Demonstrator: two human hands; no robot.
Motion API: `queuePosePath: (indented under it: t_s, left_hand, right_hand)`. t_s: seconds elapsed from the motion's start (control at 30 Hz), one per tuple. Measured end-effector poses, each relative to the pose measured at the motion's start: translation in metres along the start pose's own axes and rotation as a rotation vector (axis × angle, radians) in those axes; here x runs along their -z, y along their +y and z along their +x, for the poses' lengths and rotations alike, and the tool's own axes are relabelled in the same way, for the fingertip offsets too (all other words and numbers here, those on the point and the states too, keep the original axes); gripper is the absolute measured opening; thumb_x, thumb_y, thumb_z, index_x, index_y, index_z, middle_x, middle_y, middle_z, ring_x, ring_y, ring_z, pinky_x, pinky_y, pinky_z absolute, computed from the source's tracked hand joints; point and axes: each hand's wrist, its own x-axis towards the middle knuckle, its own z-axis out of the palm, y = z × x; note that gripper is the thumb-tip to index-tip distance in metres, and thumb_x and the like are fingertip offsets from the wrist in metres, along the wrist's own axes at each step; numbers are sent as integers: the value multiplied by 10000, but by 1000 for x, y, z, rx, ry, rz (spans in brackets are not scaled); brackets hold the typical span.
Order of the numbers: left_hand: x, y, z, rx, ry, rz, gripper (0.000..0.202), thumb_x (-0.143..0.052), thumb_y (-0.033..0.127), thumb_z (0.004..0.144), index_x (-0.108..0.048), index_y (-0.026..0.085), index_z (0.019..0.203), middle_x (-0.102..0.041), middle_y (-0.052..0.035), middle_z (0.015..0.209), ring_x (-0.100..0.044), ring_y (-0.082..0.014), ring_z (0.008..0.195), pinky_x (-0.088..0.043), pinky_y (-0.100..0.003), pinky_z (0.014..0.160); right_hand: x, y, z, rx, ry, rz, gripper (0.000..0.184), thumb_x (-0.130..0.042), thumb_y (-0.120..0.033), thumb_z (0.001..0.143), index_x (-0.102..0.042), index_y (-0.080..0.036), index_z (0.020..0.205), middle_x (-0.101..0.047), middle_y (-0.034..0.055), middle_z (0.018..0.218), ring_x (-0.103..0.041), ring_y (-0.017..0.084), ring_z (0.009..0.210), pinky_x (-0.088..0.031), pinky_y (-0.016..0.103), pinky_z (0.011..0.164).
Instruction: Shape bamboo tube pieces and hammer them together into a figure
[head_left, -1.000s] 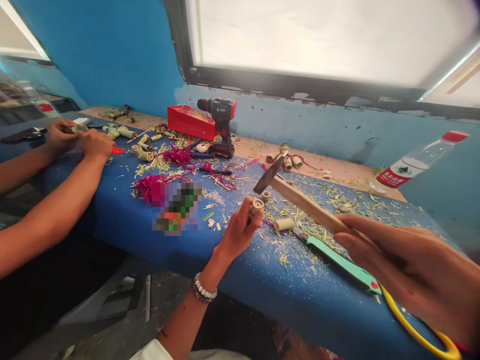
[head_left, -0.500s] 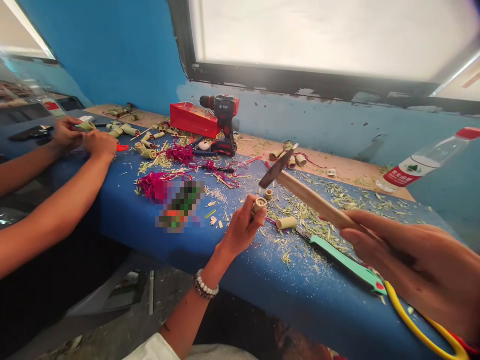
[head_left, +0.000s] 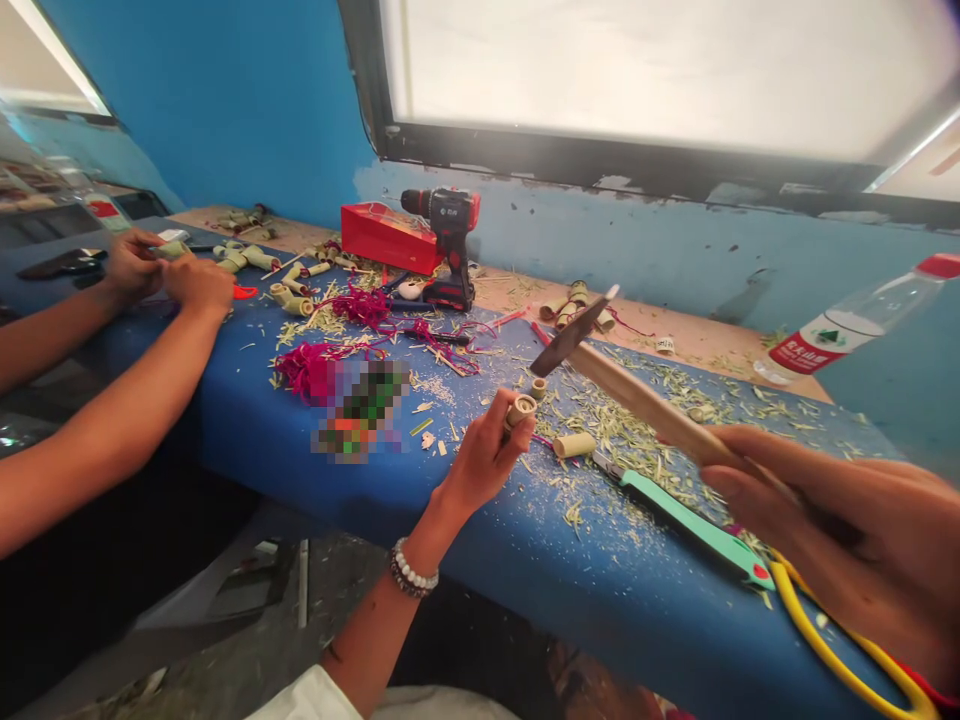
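Hammer (head_left: 645, 405) and beige pipe fitting (head_left: 520, 410), held apart in both hands.
Your right hand (head_left: 832, 530) closes round the wooden handle, its head tilted up-left over the blue surface (head_left: 600, 610); your left hand (head_left: 484, 465) pinches the fitting upright, just below and left of that head.

The cordless drill (head_left: 442, 245) stands toward the back of the surface (head_left: 600, 620), with a box (head_left: 382, 238) just beside its left side and a window (head_left: 637, 80) above and behind it. Left of the drill lie pipe fittings (head_left: 247, 258), and beyond them are a co-worker's hands (head_left: 172, 270). In front of the drill, tangled cord (head_left: 360, 308) lies among shavings (head_left: 622, 440). Forward and right of the drill, the person's left hand (head_left: 487, 450) holds a short pipe fitting (head_left: 520, 410), and the right hand (head_left: 840, 540) holds a hammer (head_left: 637, 395) above a green-handled hand tool (head_left: 690, 525). A plastic bottle (head_left: 855, 325) lies well right of the drill.
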Motion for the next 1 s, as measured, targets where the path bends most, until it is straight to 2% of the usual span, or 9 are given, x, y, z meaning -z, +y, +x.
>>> queuePosePath:
  t_s: [0.07,0.13,0.3,0.47,0.6,0.7,0.83,0.93,1.0]
  left_hand:
    - [0,-1,0,-5,-1,-7,220,-403,445,987,-417,229,947,-511,55,679,-467,-93,564,-420,-228,571]
    - [0,-1,0,-11,-4,-9,223,-408,446,986,-416,228,943,-507,55,674,-465,-93,563,-420,-229,572]
    - [-1,-1,1,-17,3,-12,219,-414,440,986,-419,226,941,-501,59,666,-457,-89,554,-411,-224,560]
    - [0,1,1,-14,10,-16,216,-416,441,983,-422,228,945,-489,60,663,-454,-92,557,-404,-225,562]
    - [0,2,0,-9,7,-22,212,-419,437,981,-424,229,940,-489,60,666,-446,-93,554,-402,-228,568]
    - [0,2,0,-9,11,-32,207,-428,431,977,-429,228,939,-498,57,673,-447,-94,556,-400,-230,570]
    - [1,3,0,-2,6,-36,206,-438,428,972,-440,226,934,-500,56,662,-446,-94,551,-396,-229,564]
    - [1,3,0,8,9,-35,208,-441,429,970,-444,225,929,-504,51,667,-453,-98,562,-402,-232,573]
    - [1,3,0,17,10,-44,210,-442,432,967,-443,227,922,-501,51,662,-453,-100,561,-403,-236,575]
  right_hand:
    - [-1,-2,0,38,-127,-1,345,-425,-501,978,-674,-262,973,-560,2,520,-533,177,431,-439,285,486]
    - [-2,-2,0,41,-179,8,355,-397,-497,992,-657,-255,973,-614,14,583,-564,179,471,-454,282,513]
    - [-9,6,-4,73,-159,39,297,-393,-476,1003,-616,-281,987,-652,-9,650,-590,163,498,-445,255,492]
    - [-15,15,-9,107,-54,14,264,-410,-487,991,-598,-306,1033,-538,-49,514,-490,154,391,-387,253,402]
    - [-17,16,-9,121,-46,-19,288,-397,-494,996,-602,-315,1088,-660,-15,661,-585,166,468,-457,247,451]
    - [-18,15,-8,94,-19,-16,284,-408,-492,994,-597,-317,1112,-671,-13,670,-583,163,452,-473,244,453]
    - [-19,12,-6,151,-62,10,259,-407,-475,1003,-607,-328,1073,-692,-15,696,-649,159,529,-478,213,454]
    - [-19,11,-7,132,-31,7,271,-409,-486,999,-616,-325,1066,-646,-24,605,-602,151,452,-451,215,406]
    - [-19,11,-8,134,3,2,284,-436,-510,981,-644,-322,1024,-675,-3,645,-635,163,498,-468,218,425]
